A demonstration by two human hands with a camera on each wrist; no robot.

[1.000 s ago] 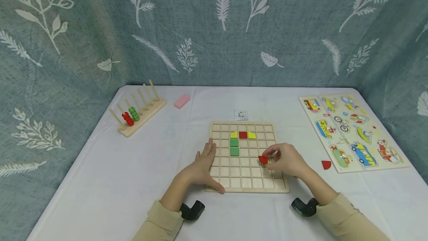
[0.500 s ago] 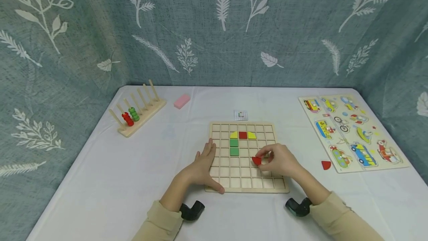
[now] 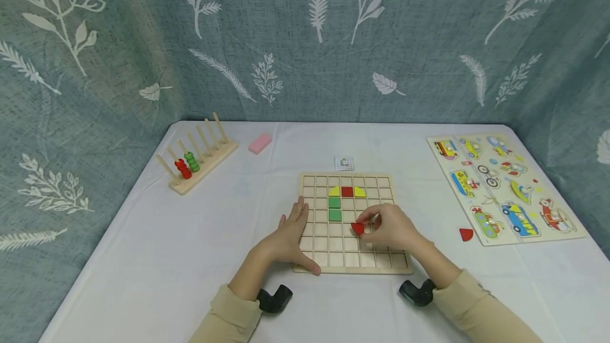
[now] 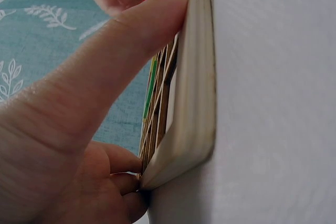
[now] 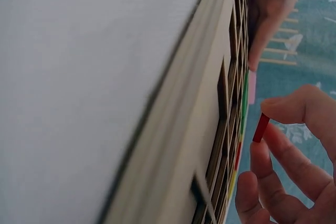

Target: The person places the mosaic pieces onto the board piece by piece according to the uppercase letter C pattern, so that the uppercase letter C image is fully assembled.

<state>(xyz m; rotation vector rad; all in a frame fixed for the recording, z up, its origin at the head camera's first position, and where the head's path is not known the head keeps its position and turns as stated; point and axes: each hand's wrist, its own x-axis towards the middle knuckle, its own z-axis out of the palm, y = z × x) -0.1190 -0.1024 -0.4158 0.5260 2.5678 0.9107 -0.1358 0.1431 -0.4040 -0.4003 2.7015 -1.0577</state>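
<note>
the right hand (image 3: 391,226) pinches a red piece (image 3: 357,228) in its fingers over the grid board (image 3: 352,266), at 5 o'clock of the green squares (image 3: 334,208). the left hand (image 3: 290,234) lies flat along the board's 9 o'clock edge (a good brace); lower the piece level and square to its cell.

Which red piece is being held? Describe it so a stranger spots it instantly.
Start at the wooden grid board mid-table. Over its middle rows, the right hand pinches a small red piece. Unlike the red square seated in the board or the red piece lying on the cloth, it's between fingers.
</note>
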